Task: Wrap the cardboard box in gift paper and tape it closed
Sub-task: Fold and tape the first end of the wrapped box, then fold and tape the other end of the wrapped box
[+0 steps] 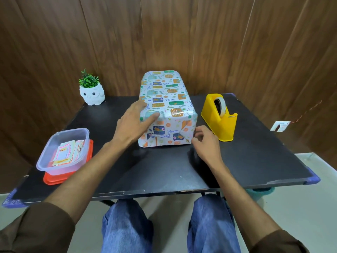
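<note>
The gift-wrapped box (169, 99) stands on the black bench (164, 167) between the two grips: the left grip (133, 123) is wide, its straight fingers lying flat on the box's near top edge. The right grip (204, 143) is curled at the box's near lower corner, and it cannot be told whether it pinches the paper. A yellow tape dispenser (218, 117) sits just beyond the right grip, and a clear plastic container (63, 150) lies well out from the left grip.
</note>
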